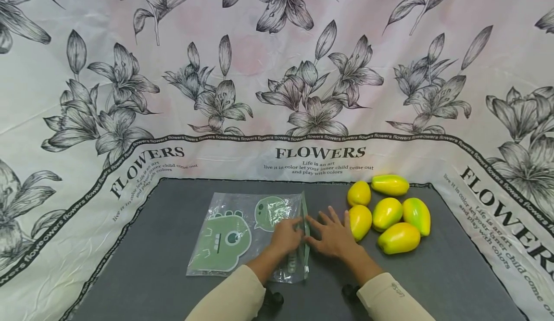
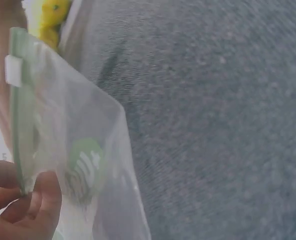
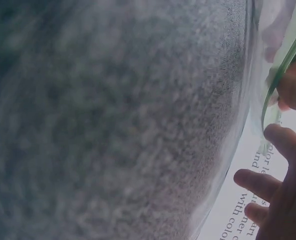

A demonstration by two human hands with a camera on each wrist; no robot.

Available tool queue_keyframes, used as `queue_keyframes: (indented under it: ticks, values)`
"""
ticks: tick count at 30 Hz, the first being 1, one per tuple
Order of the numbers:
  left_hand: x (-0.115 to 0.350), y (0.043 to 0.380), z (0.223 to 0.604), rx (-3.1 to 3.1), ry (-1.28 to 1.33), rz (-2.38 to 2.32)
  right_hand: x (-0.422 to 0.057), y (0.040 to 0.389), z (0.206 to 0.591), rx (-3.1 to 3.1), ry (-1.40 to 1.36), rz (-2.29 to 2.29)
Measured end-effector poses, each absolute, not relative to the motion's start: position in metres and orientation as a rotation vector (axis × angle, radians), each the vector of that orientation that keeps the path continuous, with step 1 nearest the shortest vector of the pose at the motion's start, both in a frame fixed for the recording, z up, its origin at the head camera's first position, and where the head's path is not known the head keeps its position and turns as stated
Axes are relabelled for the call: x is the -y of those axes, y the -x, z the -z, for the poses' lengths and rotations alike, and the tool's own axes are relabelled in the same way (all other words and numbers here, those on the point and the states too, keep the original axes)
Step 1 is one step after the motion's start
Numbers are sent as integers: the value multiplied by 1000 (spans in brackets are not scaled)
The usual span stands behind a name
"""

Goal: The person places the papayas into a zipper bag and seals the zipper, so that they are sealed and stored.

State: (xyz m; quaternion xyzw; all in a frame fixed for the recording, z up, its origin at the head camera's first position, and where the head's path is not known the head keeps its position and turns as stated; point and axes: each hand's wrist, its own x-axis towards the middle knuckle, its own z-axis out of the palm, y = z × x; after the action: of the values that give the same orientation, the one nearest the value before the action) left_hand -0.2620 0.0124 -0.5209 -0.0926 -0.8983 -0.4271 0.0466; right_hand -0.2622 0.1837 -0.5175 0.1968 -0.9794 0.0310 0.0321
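A clear plastic zip bag [image 1: 259, 251] with green cartoon prints lies flat on the grey table, its green zip strip [image 1: 305, 229] toward the right. My left hand [image 1: 286, 238] reaches over the bag and pinches its edge beside the strip; in the left wrist view its fingertips [image 2: 49, 185] are on the plastic. At the strip's right side, my right hand [image 1: 335, 237] has its fingers spread, and the nearest ones touch the strip [image 3: 275, 92]. A white slider [image 2: 14, 71] sits near one end of the strip. The bag shows no contents.
Several yellow mangoes, some tinged green, lie to the right of my right hand; one mango [image 1: 360, 222] is close to its fingers. Flower-printed cloth [image 1: 320, 160] surrounds the grey tabletop [image 1: 143, 263] at the back and sides.
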Motion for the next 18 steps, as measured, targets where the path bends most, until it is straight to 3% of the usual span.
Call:
queue_keyframes:
  ticks: [7, 18]
  values:
    - [1, 261, 510, 2653, 88, 1549, -181, 261, 517, 3053, -618, -133]
    - [21, 259, 491, 2504, -5, 1875, -176, 264, 516, 3111, -674, -366]
